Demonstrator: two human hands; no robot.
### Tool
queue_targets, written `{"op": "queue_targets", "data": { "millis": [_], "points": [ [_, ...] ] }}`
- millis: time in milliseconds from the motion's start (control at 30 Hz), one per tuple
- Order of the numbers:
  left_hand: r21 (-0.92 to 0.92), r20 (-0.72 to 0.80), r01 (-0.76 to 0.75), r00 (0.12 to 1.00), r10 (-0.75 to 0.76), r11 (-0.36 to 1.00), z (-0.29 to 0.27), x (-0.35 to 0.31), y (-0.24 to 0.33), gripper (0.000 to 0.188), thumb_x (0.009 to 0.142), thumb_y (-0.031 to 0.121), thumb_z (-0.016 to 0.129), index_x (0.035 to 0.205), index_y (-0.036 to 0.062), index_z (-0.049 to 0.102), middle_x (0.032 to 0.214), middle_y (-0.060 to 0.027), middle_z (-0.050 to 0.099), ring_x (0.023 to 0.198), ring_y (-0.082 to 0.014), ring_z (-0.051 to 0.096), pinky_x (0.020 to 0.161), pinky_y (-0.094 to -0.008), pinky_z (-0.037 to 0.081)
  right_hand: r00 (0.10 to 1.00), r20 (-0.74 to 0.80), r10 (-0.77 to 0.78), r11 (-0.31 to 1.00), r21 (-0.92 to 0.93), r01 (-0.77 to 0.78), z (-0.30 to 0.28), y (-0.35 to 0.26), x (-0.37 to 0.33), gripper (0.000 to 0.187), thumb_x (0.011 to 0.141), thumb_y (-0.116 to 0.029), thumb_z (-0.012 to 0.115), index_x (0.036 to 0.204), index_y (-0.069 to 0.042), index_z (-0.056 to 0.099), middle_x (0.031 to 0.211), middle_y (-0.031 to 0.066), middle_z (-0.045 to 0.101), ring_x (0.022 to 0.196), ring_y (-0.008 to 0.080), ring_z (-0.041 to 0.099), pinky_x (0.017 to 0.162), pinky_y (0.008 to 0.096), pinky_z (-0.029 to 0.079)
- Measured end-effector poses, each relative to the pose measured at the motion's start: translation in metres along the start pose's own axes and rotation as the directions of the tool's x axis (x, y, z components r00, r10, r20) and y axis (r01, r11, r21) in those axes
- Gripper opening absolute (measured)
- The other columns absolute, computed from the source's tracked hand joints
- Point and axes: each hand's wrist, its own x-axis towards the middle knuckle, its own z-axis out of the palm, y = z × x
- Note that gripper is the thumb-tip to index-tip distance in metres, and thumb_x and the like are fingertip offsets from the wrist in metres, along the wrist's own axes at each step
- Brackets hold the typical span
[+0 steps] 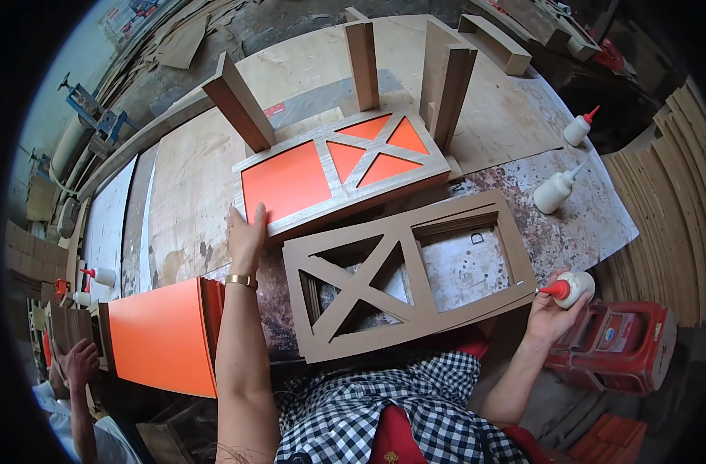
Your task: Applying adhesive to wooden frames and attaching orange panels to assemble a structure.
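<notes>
Grips a white squeeze bottle [581, 289] in right hand [555, 315] with fingers closed round it, red nozzle toward the near right corner of stacked brown frames [420, 271]; cannot tell if touching. Rests left hand [248, 230], with fingers parted, on a framed orange panel's [329, 166] near left corner, just beyond on the worktable [588, 224]. Farther right, shows two more bottles [554, 193]; at left, stacked orange boards [163, 332].

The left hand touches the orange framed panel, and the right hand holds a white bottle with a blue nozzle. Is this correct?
Not fully: in the head view, the white bottle in the right hand has a red nozzle, not blue.
</notes>
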Motion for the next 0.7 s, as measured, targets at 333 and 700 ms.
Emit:
{"op": "queue_targets", "data": {
  "millis": [333, 700],
  "points": [
    [-0.122, 0.051, -0.789, 0.601, 0.798, 0.602, -0.003, -0.031, 0.054, 0.058, 0.072, 0.035, 0.066, 0.123, 0.0122, 0.049, 0.14, -0.0114, 0.034, 0.133, -0.0355, 0.02, 0.104, -0.0534, 0.017, 0.999, 0.007, -0.053, 0.997, -0.054, 0.053, 0.009, 0.0, -0.009, 0.055, 0.083, -0.032, 0.062, 0.121, -0.001, 0.037, 0.113, 0.0163, 0.048, 0.103, 0.0273, 0.052, 0.083, 0.0325, 0.051],
    [-0.092, -0.052, -0.835, 0.549, 0.834, 0.543, 0.016, -0.044, 0.071, 0.035, 0.067, 0.012, 0.063, 0.102, 0.0178, 0.061, 0.136, -0.0089, 0.039, 0.131, -0.0359, 0.024, 0.095, -0.0591, 0.026, 0.975, 0.221, 0.002, 0.97, -0.238, 0.052, 0.016, 0.011, -0.01, 0.055, 0.085, -0.033, 0.058, 0.125, -0.001, 0.036, 0.115, 0.0165, 0.049, 0.105, 0.0284, 0.052, 0.084, 0.0345, 0.05]
  ]
}}
